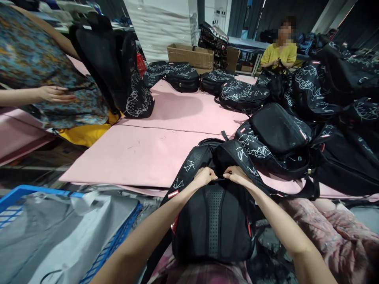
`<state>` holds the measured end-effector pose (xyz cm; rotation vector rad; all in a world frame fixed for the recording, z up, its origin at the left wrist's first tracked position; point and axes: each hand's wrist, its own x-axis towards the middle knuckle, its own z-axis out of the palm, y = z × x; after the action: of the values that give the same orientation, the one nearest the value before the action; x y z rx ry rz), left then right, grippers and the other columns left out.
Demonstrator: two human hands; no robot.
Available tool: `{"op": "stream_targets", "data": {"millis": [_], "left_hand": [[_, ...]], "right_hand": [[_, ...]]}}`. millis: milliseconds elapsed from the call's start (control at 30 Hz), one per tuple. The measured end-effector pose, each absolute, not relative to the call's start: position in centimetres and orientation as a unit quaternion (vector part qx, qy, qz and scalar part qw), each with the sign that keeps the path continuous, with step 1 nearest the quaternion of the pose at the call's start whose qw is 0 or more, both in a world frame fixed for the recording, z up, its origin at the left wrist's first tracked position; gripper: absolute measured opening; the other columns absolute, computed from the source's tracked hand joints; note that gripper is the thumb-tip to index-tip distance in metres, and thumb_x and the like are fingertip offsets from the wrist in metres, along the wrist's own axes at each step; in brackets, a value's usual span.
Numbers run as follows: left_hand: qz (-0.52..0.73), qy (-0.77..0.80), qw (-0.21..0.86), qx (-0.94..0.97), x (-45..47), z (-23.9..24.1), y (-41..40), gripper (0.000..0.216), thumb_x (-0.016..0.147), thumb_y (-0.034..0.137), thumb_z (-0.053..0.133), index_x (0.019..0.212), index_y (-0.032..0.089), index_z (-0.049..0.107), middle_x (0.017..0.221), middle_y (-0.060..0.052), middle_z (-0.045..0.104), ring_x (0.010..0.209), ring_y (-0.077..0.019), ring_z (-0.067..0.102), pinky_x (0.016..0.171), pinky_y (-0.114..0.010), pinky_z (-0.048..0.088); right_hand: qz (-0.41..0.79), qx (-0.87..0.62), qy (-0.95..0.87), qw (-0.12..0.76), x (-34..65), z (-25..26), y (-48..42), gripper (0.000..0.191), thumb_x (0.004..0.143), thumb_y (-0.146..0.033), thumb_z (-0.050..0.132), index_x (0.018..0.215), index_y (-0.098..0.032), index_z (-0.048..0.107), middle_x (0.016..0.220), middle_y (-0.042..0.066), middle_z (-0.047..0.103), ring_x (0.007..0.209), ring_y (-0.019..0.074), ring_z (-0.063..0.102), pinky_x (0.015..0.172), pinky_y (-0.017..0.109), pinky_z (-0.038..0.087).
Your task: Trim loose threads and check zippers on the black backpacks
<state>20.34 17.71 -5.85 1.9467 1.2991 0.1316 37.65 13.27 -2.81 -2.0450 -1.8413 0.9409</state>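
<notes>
A black backpack (pixel 214 221) with white scribble print lies back-panel up on my lap and the near edge of the pink table (pixel 148 154). My left hand (pixel 205 175) is closed in a fist on the top of the backpack, near its handle. My right hand (pixel 235 174) pinches the same spot from the other side, knuckles almost touching the left hand. The shoulder straps (pixel 186 169) spread out to both sides.
Many more black scribble-print backpacks (pixel 275 134) pile on the right and across the far side. A person in a patterned top (pixel 44 67) at the left handles an upright backpack (pixel 118 67). Another person in yellow (pixel 280 53) sits opposite. A blue crate (pixel 17 195) with plastic sits near left. Cardboard boxes (pixel 191 55) stand behind.
</notes>
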Motion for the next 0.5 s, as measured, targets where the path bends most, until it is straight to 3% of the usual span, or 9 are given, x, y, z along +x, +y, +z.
{"op": "stream_targets", "data": {"millis": [200,500], "left_hand": [[0.037,0.557,0.314,0.768,20.8,-6.2,16.5,0.018,0.083,0.030,0.050,0.080,0.019,0.065,0.087,-0.007,0.069,0.086,-0.0213,0.063,0.068,-0.027,0.040],[0.057,0.562,0.318,0.762,21.2,-6.5,16.6,0.019,0.085,0.028,0.047,0.082,0.018,0.063,0.093,-0.009,0.067,0.090,-0.0228,0.062,0.071,-0.029,0.040]], "right_hand": [[0.337,-0.687,-0.638,0.080,37.8,-2.3,13.8,0.010,0.072,-0.026,0.063,0.070,-0.022,0.073,0.069,0.000,0.069,0.070,0.0170,0.062,0.058,0.022,0.038],[0.335,-0.690,-0.640,0.053,37.3,-2.7,14.5,0.013,0.070,-0.031,0.062,0.071,-0.024,0.074,0.070,0.000,0.069,0.071,0.0181,0.063,0.057,0.023,0.038]]}}
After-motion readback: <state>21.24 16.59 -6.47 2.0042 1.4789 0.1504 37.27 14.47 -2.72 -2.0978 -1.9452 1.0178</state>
